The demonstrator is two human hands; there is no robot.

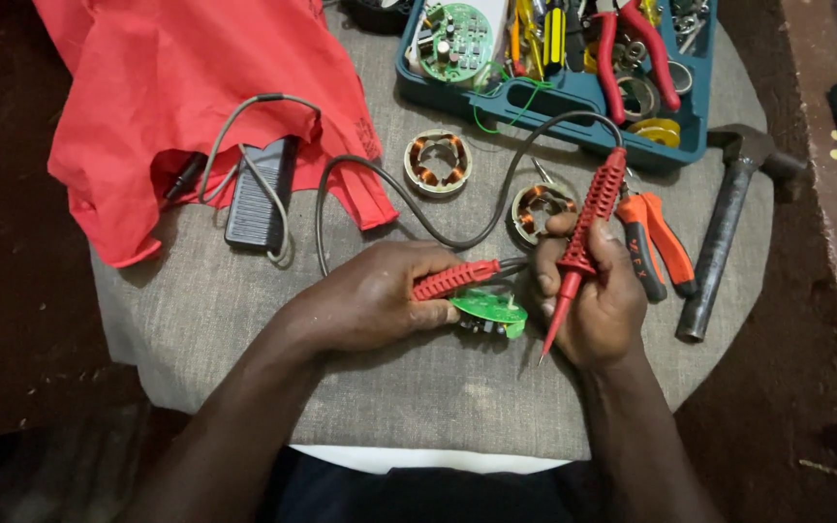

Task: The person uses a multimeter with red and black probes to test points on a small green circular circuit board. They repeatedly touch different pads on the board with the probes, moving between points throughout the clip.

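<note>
My left hand (375, 295) is closed around a red test probe (457, 279) that points right, just above a small round green circuit board (489, 308) on the grey cloth. My right hand (601, 295) grips a second red test probe (583, 237) with its tip pointing down and left, beside the board. Black leads (409, 208) run from both probes across the table toward the back. The board lies between the two hands, partly under the left probe.
Two copper-wound motor stators (438, 163) (538, 208) lie behind the hands. Orange-handled pliers (659, 242) and a hammer (728, 228) are at the right. A blue toolbox tray (496, 97) with tools and another round board stands at the back. A red bag (196, 87) and black adapter (259, 194) lie left.
</note>
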